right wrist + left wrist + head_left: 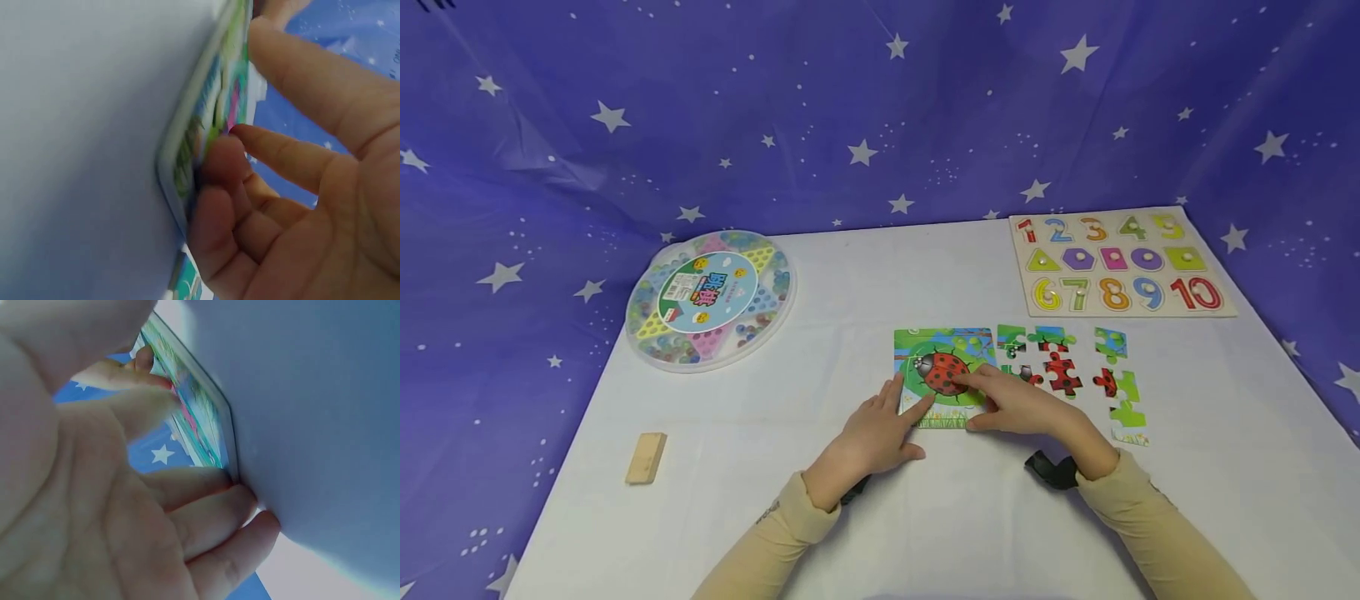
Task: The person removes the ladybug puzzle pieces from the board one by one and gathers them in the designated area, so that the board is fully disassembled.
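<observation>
In the head view a square jigsaw board [943, 422] with a red ladybug picture lies at the table's middle. The left hand [876, 429] reaches its board's left side with extended fingers; in the left wrist view several fingertips touch the board's edge [230, 437]. Over the ladybug, the right hand [1022, 404] sets its index fingertip on the picture, its thumb near the board's lower right. The right wrist view shows its other fingers bent against the board's side [181, 156]. Loose jigsaw pieces [1063, 375] lie right of the board, some partly behind the right hand.
A round clear-lidded box of marbles [711, 292] lies at the back left. A wooden number-and-shape peg board [1123, 262] is at the back right. Near the left edge lies a wooden block [646, 458]. A starry purple cloth [820, 117] hangs behind the white tabletop [737, 467].
</observation>
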`<state>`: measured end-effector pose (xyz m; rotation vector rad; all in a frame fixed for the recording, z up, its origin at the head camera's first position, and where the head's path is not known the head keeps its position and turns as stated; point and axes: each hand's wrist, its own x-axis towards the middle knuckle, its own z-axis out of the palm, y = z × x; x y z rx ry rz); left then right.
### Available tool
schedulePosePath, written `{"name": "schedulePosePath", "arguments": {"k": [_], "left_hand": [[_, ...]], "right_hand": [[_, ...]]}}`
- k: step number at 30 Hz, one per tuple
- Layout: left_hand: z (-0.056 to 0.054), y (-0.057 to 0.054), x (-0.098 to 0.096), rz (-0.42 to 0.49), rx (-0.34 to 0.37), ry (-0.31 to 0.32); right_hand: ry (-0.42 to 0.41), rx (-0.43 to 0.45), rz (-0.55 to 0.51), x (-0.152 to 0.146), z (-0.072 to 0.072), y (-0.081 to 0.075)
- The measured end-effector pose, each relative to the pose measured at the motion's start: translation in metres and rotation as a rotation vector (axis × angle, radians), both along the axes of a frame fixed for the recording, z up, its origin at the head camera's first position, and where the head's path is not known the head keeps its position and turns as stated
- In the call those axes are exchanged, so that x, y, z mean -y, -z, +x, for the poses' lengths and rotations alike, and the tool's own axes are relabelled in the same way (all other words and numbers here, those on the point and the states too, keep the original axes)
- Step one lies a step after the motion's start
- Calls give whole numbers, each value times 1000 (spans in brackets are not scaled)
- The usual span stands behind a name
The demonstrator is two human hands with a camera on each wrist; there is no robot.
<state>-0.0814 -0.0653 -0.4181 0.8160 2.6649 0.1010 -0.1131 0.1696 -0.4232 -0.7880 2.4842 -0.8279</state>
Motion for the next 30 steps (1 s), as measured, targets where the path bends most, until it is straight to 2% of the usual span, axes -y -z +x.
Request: {"name": "schedulePosePath", "arguments": {"k": [14, 18, 22, 30], "left_hand": [[-5, -3, 3, 49, 13, -28], [-7, -3, 3, 72, -9, -23], [-9, -1, 3, 69, -49, -3], [-11, -2, 4, 72, -48, -13]], "right_hand": [[36, -59, -54, 5, 2, 6], [41, -84, -61, 6, 3, 5], [43, -75, -98, 7, 3, 6], [42, -61, -133, 8, 3, 7]]}}
